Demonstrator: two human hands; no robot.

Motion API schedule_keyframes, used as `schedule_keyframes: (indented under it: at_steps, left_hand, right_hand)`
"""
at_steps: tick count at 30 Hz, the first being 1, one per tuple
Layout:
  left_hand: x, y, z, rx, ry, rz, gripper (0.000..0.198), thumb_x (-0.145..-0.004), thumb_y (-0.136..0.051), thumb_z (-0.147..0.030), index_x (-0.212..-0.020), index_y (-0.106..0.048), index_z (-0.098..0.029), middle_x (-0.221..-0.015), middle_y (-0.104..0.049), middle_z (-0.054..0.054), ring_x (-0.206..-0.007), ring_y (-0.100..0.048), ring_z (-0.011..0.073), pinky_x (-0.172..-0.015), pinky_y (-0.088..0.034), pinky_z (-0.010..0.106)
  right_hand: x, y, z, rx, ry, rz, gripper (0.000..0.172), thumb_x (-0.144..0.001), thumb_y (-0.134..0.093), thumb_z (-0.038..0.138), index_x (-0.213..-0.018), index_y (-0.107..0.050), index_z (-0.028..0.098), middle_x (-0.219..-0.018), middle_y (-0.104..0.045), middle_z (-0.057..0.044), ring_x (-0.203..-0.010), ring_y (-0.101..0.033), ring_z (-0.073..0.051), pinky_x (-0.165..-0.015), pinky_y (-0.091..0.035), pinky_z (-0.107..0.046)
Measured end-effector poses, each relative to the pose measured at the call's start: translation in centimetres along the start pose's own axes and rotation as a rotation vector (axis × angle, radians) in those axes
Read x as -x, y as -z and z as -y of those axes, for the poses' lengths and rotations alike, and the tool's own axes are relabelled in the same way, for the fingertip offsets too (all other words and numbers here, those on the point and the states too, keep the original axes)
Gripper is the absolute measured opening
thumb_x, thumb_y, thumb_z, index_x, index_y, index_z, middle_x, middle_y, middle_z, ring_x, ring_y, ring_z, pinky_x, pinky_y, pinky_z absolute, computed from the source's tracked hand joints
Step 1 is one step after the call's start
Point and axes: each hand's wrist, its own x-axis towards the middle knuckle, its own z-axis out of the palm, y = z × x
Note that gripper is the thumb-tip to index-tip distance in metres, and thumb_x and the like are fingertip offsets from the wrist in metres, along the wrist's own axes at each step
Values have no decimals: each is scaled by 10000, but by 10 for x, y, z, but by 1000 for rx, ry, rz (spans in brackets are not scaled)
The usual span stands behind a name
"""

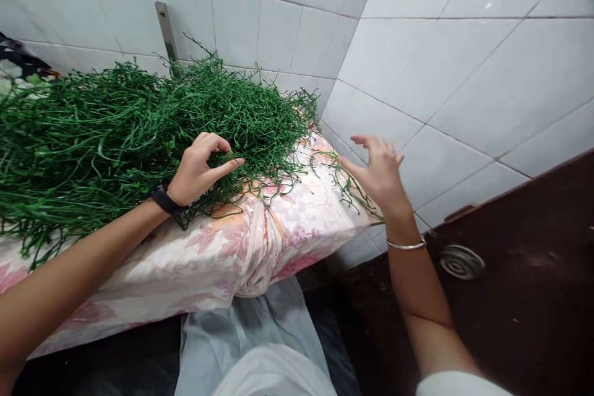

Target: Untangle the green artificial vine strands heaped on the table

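Note:
A big tangled heap of thin, dark green stems [130, 117] lies along a surface covered with a pink-and-white floral cloth [301, 223]. At the heap's front right edge is my left hand [199, 167], with a black band on the wrist. Its index finger curls and the thumb points right, with a small gap between their tips. My right hand [378, 176], wearing a silver bangle, is raised at the cloth's right end with thumb and fingers spread. Close to its left, a few loose green stems [346, 185] lie apart from the heap.
White tiled walls [464, 68] meet in a corner behind the surface. A metal bracket [166, 31] is fixed to the wall behind the heap. The cloth is knotted at the front edge. On the right is a dark brown surface [524, 272] with a round metal piece [461, 261].

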Motion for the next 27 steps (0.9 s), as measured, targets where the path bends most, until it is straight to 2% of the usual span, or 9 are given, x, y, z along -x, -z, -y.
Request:
schedule_keyframes:
  at_steps: [1, 3, 5, 7, 10, 13, 16, 20, 27]
  left_hand:
    - [0, 0, 0, -2, -6, 4, 257, -735, -599, -441, -744, -521, -196, -743, -554, 14, -735, -474, 155, -682, -405, 291]
    - [0, -1, 0, -4, -19, 12, 263, -735, -604, -436, -746, -514, -189, -752, -559, 14, -742, -475, 152, -693, -402, 289]
    - [0, -1, 0, -2, -26, 22, 265, -737, -603, -432, -746, -507, -185, -765, -565, 15, -753, -481, 152, -705, -401, 290]
    - [0, 0, -1, -1, -34, 28, 261, -740, -603, -422, -743, -501, -181, -770, -566, 15, -762, -483, 152, -716, -399, 291]
    - [-1, 0, -1, 2, -54, 35, 247, -755, -592, -403, -749, -498, -174, -775, -561, 18, -766, -477, 149, -715, -397, 284]
    - [-2, 0, 1, -8, -62, 23, 249, -762, -583, -401, -761, -495, -168, -778, -552, 20, -769, -467, 148, -703, -394, 275]
    - [-3, -1, 2, -10, -62, 19, 262, -777, -560, -411, -768, -497, -157, -783, -550, 30, -779, -465, 154, -705, -394, 276]
    - [-2, -3, 1, -13, -88, 35, 286, -760, -583, -415, -773, -497, -142, -783, -545, 43, -788, -462, 162, -724, -392, 283]
    - [-2, 0, -7, 26, -101, 66, 228, -778, -570, -355, -763, -489, -143, -776, -541, 37, -779, -464, 149, -733, -383, 281]
  right_hand:
    - [0, 6, 14, -69, 76, -99, 234, -773, -550, 349, -950, -591, 202, -1004, -615, -74, -989, -521, -280, -890, -304, -512]
    - [-2, 12, 42, -217, 200, -289, 132, -819, -501, 303, -841, -598, 218, -917, -628, -38, -932, -546, -232, -906, -308, -473]
    - [-9, 10, 69, -374, 307, -354, 107, -829, -494, 266, -815, -590, 221, -850, -627, -15, -882, -558, -197, -897, -335, -428]
    - [-19, -2, 90, -541, 453, -233, 84, -821, -508, 239, -825, -587, 212, -841, -624, -5, -843, -568, -164, -852, -387, -368]
    - [-34, -31, 111, -674, 640, 36, 100, -821, -512, 256, -830, -587, 191, -834, -621, -6, -792, -569, -131, -772, -427, -306]
    - [-39, -59, 118, -672, 690, 203, 180, -807, -542, 341, -778, -582, 168, -760, -617, -11, -738, -560, -127, -742, -422, -296]
    - [-36, -74, 114, -703, 691, 320, 245, -748, -612, 397, -807, -576, 162, -787, -630, -22, -748, -573, -135, -737, -423, -292]
    - [-31, -78, 106, -692, 777, 352, 286, -718, -651, 385, -902, -574, 181, -897, -641, -38, -863, -573, -169, -802, -405, -326]
    - [-32, -79, 99, -722, 870, 263, 117, -782, -589, 284, -867, -606, 204, -881, -633, -44, -853, -561, -173, -792, -429, -351]
